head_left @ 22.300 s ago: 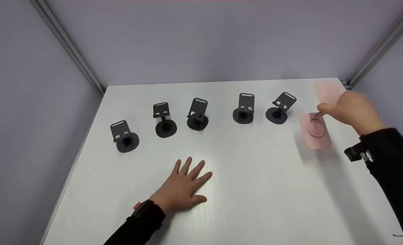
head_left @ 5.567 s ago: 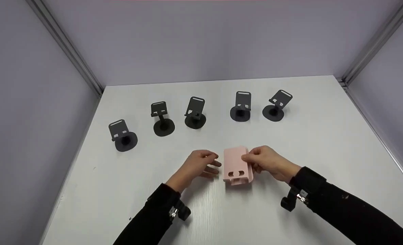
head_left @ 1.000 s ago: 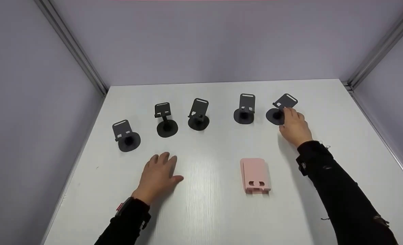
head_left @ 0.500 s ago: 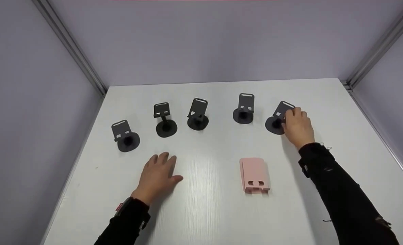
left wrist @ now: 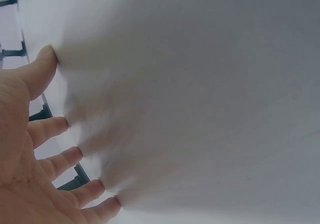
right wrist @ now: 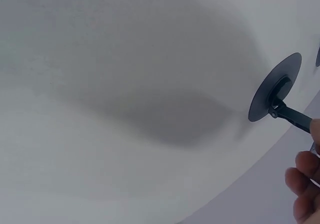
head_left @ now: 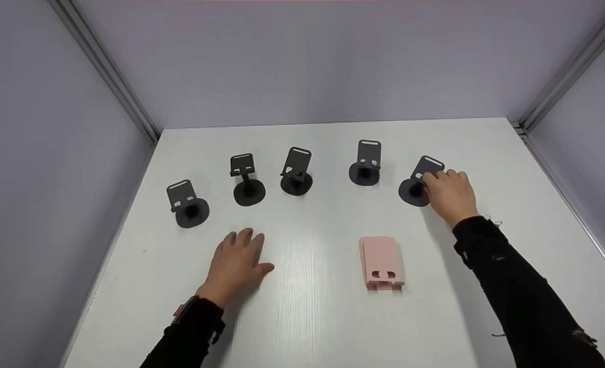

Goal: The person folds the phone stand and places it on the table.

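Observation:
My right hand (head_left: 451,197) grips a black phone stand (head_left: 413,192) at the right end of the back row, fingers at its upright. In the right wrist view the stand's round base (right wrist: 275,88) is tilted, with a shadow beside it, and its stem runs to my fingers. My left hand (head_left: 235,266) rests on the white table (head_left: 302,327), its fingers straight and spread; the left wrist view shows its fingertips against the surface. Between the hands and closer to me lies a pink phone stand (head_left: 380,261), folded flat.
Across the back stand more black phone stands: one at far left (head_left: 191,212), a second (head_left: 249,191), a third (head_left: 296,183) and a fourth (head_left: 364,174). Grey walls (head_left: 302,61) border the table at the back and sides.
Over the last second my right hand has drawn the rightmost black phone stand slightly toward me. Earlier it held the pink phone stand, unfolded and then folded; now that lies on the table.

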A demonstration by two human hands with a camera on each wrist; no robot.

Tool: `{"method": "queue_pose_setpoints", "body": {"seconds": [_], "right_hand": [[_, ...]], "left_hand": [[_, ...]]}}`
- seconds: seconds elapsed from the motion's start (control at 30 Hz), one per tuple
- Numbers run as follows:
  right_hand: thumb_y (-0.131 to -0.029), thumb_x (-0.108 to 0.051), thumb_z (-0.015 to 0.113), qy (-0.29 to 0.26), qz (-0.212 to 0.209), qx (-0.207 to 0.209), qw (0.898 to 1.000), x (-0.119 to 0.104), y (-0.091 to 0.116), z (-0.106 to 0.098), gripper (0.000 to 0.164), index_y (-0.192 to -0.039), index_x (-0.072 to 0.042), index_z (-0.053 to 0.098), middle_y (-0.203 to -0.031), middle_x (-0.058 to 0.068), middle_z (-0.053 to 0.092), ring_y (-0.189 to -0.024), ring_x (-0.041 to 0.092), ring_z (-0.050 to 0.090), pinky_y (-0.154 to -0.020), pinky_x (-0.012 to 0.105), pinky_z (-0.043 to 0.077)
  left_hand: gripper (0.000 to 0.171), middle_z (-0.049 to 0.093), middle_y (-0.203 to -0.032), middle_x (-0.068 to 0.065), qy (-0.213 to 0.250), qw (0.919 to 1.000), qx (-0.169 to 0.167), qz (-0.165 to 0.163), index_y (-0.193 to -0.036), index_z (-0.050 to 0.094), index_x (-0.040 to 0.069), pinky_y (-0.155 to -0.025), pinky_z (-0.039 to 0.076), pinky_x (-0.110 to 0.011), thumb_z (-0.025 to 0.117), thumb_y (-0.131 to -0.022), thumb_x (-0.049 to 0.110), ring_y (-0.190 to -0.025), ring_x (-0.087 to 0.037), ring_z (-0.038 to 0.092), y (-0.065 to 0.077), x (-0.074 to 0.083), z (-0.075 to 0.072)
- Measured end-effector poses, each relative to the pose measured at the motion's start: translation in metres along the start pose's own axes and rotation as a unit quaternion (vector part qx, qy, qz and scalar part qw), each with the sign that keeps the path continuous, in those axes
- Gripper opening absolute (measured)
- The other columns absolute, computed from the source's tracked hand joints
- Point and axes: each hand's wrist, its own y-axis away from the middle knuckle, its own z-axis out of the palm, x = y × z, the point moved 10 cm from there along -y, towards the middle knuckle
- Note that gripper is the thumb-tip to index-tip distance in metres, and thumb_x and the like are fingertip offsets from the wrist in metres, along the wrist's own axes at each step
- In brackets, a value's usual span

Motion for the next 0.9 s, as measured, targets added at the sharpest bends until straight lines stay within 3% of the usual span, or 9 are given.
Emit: {"method": "queue_pose_setpoints", "body": {"seconds": [0.43,0.9], "right_hand": [[-0.086,-0.002,0.077,-0.017,-0.019,-0.01,1.0,-0.003,0.005,-0.002,0.022,-0.091,-0.002,0.055,-0.078,0.02,0.068,-0.071,0.043,0.06,-0.064,0.048,0.038],[-0.084,0.002,0.077,-0.048,-0.051,0.02,0.997,-0.019,0.004,-0.031,0.026,-0.088,-0.004,0.052,-0.078,0.017,0.068,-0.071,0.04,0.06,-0.063,0.046,0.038]], "left_hand": [[0.071,0.043,-0.152,-0.022,-0.003,1.0,-0.007,0.0,-0.147,0.052,0.008,-0.114,0.031,-0.066,0.074,-0.091,0.047,-0.14,-0.052,0.037,0.0,0.001,0.002],[0.072,0.044,-0.152,-0.023,-0.011,0.9999,-0.01,0.003,-0.147,0.052,0.008,-0.112,0.034,-0.066,0.074,-0.091,0.047,-0.139,-0.053,0.038,-0.002,0.001,0.001]]}}
